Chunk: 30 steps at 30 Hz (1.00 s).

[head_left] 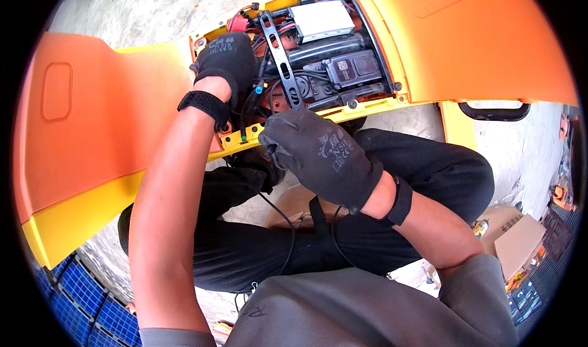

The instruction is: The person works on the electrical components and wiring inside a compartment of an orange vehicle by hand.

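An orange and yellow vehicle body (110, 108) lies across in front of me, with an open compartment of electronics in its middle. My left hand (225, 59), in a black glove, bends down at the compartment's left end among cables. Its fingers curl under; what they hold is hidden. Near the front yellow edge (275, 109), my right hand (324, 157), also gloved, has its fingers closed; I cannot make out what is in them. Between the hands run black cables, one with a blue-tipped connector (259, 89) and one with a green-tipped connector (243, 135).
A slotted metal bracket (282, 59) spans the compartment beside a silver box (321, 20) and a black module (353, 68). A red connector (237, 24) sits at the back. Blue crates (79, 292) stand lower left; an open cardboard box (517, 240) stands at right.
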### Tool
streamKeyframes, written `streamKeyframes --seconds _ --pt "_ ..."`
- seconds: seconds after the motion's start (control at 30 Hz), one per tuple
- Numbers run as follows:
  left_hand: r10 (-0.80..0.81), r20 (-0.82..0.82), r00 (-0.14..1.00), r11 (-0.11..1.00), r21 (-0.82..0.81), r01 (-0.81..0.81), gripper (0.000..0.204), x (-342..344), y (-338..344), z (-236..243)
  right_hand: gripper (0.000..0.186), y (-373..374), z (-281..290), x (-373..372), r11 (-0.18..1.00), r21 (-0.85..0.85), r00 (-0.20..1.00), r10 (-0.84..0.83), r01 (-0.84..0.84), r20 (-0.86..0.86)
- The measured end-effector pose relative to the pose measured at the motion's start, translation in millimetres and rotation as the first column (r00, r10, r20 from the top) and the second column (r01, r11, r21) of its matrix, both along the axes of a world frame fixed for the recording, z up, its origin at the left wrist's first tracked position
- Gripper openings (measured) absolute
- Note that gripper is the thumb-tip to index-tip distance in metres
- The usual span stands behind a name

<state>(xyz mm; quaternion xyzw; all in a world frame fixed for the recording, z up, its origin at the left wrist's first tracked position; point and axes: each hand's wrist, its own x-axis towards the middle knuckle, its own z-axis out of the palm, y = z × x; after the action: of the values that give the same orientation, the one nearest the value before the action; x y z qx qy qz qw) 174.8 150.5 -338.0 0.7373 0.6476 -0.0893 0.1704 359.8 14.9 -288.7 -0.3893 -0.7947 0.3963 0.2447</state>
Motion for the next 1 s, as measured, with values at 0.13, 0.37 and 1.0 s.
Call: streamKeyframes --seconds 0.13,0.37,1.0 --pt "0.056 0.027 0.998 0.998 -0.006 -0.056 0.028 2.3 0.9 4.0 0.034 -1.5 -5.1 1.0 0.999 0.044 1.0 0.001 -0.002 0.022" --pt "0.156 0.474 0.866 0.987 -0.116 -0.114 0.021 -17.1 9.8 8.4 0.032 1.0 -1.2 0.8 0.999 0.037 0.995 0.009 -0.012 0.097" --pt "-0.627 0.079 0.775 0.762 0.271 0.589 0.021 -57.0 22.5 -12.8 0.023 49.5 2.9 23.3 0.884 -0.351 0.917 -0.373 0.307 -0.138"
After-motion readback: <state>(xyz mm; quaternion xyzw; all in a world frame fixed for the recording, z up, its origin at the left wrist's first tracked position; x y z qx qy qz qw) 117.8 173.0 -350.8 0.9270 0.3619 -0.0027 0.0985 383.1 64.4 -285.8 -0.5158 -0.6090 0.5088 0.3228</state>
